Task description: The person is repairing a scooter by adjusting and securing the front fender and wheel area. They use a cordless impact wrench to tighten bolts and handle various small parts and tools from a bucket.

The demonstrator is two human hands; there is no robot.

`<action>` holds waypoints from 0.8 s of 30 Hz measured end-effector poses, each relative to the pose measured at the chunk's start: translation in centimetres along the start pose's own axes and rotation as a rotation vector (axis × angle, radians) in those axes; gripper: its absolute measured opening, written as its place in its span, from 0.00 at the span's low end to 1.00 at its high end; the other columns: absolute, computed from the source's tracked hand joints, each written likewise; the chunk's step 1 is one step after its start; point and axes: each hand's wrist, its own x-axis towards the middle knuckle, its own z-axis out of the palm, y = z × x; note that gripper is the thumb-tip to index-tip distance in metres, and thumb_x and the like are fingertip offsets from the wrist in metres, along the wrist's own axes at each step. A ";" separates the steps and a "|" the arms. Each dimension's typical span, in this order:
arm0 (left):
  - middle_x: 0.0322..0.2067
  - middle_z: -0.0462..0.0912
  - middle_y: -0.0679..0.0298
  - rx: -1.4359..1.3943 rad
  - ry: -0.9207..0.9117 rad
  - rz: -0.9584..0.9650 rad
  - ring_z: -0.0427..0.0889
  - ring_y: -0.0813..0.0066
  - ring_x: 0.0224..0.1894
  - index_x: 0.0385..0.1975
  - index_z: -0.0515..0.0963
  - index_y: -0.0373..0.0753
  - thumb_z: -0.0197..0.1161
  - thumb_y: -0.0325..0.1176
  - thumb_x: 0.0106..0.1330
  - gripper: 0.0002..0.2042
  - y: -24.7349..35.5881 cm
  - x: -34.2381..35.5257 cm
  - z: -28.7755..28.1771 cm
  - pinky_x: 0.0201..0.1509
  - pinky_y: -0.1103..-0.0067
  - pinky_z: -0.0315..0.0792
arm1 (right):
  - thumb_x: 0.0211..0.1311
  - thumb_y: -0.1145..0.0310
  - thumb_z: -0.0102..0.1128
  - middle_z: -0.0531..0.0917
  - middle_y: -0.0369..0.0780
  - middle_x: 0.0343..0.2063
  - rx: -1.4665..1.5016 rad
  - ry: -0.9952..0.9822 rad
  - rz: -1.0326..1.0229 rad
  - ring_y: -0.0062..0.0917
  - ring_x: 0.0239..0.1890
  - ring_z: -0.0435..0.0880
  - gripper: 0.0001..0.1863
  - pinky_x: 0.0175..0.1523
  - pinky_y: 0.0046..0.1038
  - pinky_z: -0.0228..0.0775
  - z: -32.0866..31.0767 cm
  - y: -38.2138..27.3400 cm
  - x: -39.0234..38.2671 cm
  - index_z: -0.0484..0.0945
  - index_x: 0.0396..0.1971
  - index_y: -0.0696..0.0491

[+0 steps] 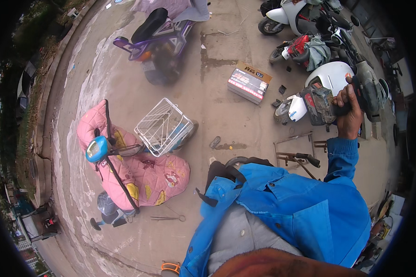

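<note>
My right hand point(348, 111), in a blue sleeve, is raised at the right with its fingers curled closed. It grips the end of a grimy dark box-shaped part point(320, 104) with a red patch on its side; its exact kind is unclear. Behind the part is a white scooter point(330, 76). My left hand does not show. Ahead of me a printed carton point(247, 83) sits on the concrete. At the left stands a scooter with a pink quilted cover point(166, 181), a blue headlamp point(97, 148) and a white wire basket point(153, 131).
A purple scooter point(159, 46) is parked at the far left, and several scooters point(305, 48) line the far right. A metal frame point(295, 154) stands near my right arm. Long thin tongs or scissors point(168, 218) lie on the ground. Small dark pieces point(278, 99) lie beside the carton.
</note>
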 end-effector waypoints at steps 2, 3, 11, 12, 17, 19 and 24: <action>0.20 0.72 0.66 0.020 -0.025 -0.018 0.71 0.71 0.20 0.30 0.76 0.39 0.64 0.39 0.69 0.11 3.3 2.4 2.9 0.29 0.71 0.74 | 0.77 0.62 0.67 0.66 0.29 0.26 -0.038 0.036 -0.001 0.15 0.27 0.67 0.24 0.37 0.24 0.64 4.2 1.5 1.6 0.77 0.63 0.61; 0.20 0.72 0.65 0.038 -0.036 -0.015 0.72 0.71 0.20 0.30 0.76 0.39 0.64 0.39 0.69 0.11 5.2 3.3 4.9 0.29 0.71 0.74 | 0.77 0.63 0.67 0.66 0.28 0.26 -0.035 0.023 0.015 0.15 0.27 0.66 0.24 0.37 0.24 0.63 5.8 2.5 2.5 0.77 0.63 0.60; 0.20 0.73 0.65 0.087 -0.040 -0.026 0.72 0.70 0.21 0.30 0.76 0.38 0.64 0.39 0.69 0.11 14.2 8.0 17.8 0.29 0.71 0.74 | 0.77 0.62 0.66 0.64 0.28 0.25 0.110 -0.097 0.196 0.15 0.26 0.67 0.24 0.37 0.24 0.61 18.4 11.8 13.6 0.76 0.64 0.59; 0.20 0.73 0.65 0.093 -0.037 -0.025 0.72 0.70 0.21 0.30 0.77 0.38 0.64 0.39 0.69 0.11 15.0 8.5 19.8 0.29 0.71 0.74 | 0.76 0.61 0.66 0.64 0.28 0.25 0.104 -0.096 0.213 0.15 0.26 0.67 0.24 0.37 0.24 0.61 19.4 12.9 15.4 0.76 0.63 0.59; 0.20 0.74 0.64 0.135 -0.014 -0.015 0.73 0.69 0.21 0.30 0.77 0.38 0.64 0.39 0.68 0.11 18.9 10.7 31.6 0.29 0.71 0.74 | 0.74 0.60 0.68 0.64 0.28 0.24 0.120 -0.063 0.266 0.15 0.26 0.67 0.23 0.36 0.24 0.61 21.4 17.8 27.2 0.78 0.61 0.57; 0.20 0.74 0.64 0.158 0.001 -0.005 0.73 0.69 0.21 0.30 0.77 0.38 0.64 0.39 0.68 0.11 21.0 11.0 36.5 0.29 0.70 0.74 | 0.74 0.60 0.68 0.64 0.28 0.24 0.156 -0.021 0.289 0.15 0.25 0.67 0.24 0.36 0.24 0.62 21.5 19.9 32.8 0.78 0.62 0.57; 0.20 0.75 0.64 0.215 0.029 0.035 0.74 0.68 0.21 0.30 0.77 0.37 0.64 0.39 0.68 0.11 25.9 12.0 48.0 0.29 0.70 0.75 | 0.77 0.62 0.65 0.66 0.28 0.25 0.165 0.102 0.283 0.14 0.27 0.67 0.21 0.38 0.24 0.63 21.2 22.1 45.5 0.78 0.63 0.57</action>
